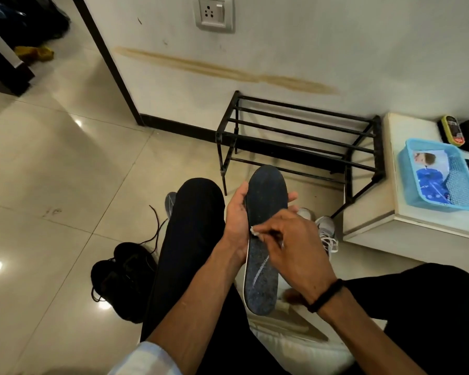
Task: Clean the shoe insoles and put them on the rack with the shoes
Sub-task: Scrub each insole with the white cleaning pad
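Above the person's lap, the insole (pixel 263 239) lies long, toe end at 12 o'clock. The left hand (pixel 236 217) curls round its edge from 9 o'clock and holds it up. The right hand (pixel 295 244) pinches a small white wipe (pixel 254 230) and presses it on the middle. To clean well, the person should probably rub in short strokes from toe to heel and hold the insole firm. The rack (pixel 298 133) stands bare at 12 o'clock.

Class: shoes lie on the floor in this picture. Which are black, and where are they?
The black shoes lie on the tiles left of the person's leg, with loose black laces. The light shoe with white laces sits right of the insole, near the rack.
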The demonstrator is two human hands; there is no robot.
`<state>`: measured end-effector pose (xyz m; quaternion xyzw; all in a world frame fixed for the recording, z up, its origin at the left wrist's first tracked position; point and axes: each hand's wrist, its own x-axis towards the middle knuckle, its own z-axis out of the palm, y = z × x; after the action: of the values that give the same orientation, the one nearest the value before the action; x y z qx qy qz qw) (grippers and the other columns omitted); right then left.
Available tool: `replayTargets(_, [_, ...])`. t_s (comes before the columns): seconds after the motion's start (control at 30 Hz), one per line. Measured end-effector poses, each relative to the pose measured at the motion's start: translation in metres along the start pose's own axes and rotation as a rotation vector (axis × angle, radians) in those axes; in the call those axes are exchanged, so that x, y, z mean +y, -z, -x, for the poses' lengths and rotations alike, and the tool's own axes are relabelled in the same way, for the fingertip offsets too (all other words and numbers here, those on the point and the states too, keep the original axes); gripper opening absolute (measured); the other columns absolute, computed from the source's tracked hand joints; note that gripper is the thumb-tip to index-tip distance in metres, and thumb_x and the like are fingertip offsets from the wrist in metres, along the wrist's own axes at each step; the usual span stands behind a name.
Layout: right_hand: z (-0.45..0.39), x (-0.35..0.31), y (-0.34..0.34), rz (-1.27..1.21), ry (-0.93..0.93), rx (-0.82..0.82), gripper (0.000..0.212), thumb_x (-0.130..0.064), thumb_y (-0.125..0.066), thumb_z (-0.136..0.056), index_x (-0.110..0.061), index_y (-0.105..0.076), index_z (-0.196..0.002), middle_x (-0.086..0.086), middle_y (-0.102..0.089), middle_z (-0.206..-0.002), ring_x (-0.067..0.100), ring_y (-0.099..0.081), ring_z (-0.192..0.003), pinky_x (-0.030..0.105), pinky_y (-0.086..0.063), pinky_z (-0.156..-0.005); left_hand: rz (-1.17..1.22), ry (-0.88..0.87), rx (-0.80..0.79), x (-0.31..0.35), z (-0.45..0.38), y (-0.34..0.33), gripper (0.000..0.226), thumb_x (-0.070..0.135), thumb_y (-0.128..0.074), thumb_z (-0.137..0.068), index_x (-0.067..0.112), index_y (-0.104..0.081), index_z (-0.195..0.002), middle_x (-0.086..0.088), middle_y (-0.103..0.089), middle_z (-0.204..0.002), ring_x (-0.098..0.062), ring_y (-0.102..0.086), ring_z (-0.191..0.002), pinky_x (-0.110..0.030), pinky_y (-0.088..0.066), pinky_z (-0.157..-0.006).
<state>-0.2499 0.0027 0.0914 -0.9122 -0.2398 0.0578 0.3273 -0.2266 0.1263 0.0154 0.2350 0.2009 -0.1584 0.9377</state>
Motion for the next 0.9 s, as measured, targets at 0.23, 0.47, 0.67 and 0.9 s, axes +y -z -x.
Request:
replayTargets(0.23, [-0.031,0.021,-0.007,0.003,-0.135,0.154,0.015,-0.007,-0.074,-0.085,-0.02,-0.079,-0.092,-0.006,-0.069,-0.089,0.005,-0.062,-0.079,0.016,-0.053,-0.079,0.05,0.036,0.131,-0.02,0.008,-0.009,0.058,0.054,-0.042,-0.103,0.008,-0.078,-0.107,-0.013,-0.075,-0.101,-0.026,-0.074,-0.091,-0.033,-0.062,-0.078])
replayTargets(0.47, [0.002,-0.001,-0.012,0.014,-0.101,0.058,0.01,-0.015,-0.075,-0.087,-0.024,-0.08,-0.087,-0.007,-0.071,-0.084,0.004,-0.059,-0.074,0.002,-0.042,-0.073,-0.007,-0.045,0.101,-0.008,0.006,-0.007,0.075,0.06,-0.052,-0.097,0.001,-0.053,-0.144,-0.022,-0.062,-0.116,-0.032,-0.062,-0.1,-0.044,-0.05,-0.098])
replayTargets(0.67, [-0.012,0.001,-0.01,-0.137,-0.238,0.086,0.011,-0.014,-0.078,-0.082,-0.025,-0.08,-0.08,-0.012,-0.075,-0.083,0.0,-0.068,-0.075,0.02,-0.056,-0.078,-0.002,-0.098,0.133,-0.016,0.007,-0.012,0.078,0.064,-0.046,-0.097,0.0,-0.056,-0.141,-0.023,-0.061,-0.12,-0.034,-0.061,-0.107,-0.043,-0.052,-0.097])
replayTargets(0.9, [-0.016,-0.014,-0.006,-0.07,-0.238,-0.027,0.011,-0.012,-0.078,-0.081,-0.021,-0.08,-0.075,-0.012,-0.074,-0.076,-0.001,-0.067,-0.069,0.008,-0.053,-0.072,0.057,-0.113,0.081,-0.001,0.009,-0.009,0.08,0.065,-0.05,-0.095,0.003,-0.05,-0.146,-0.021,-0.062,-0.121,-0.033,-0.059,-0.103,-0.042,-0.052,-0.091])
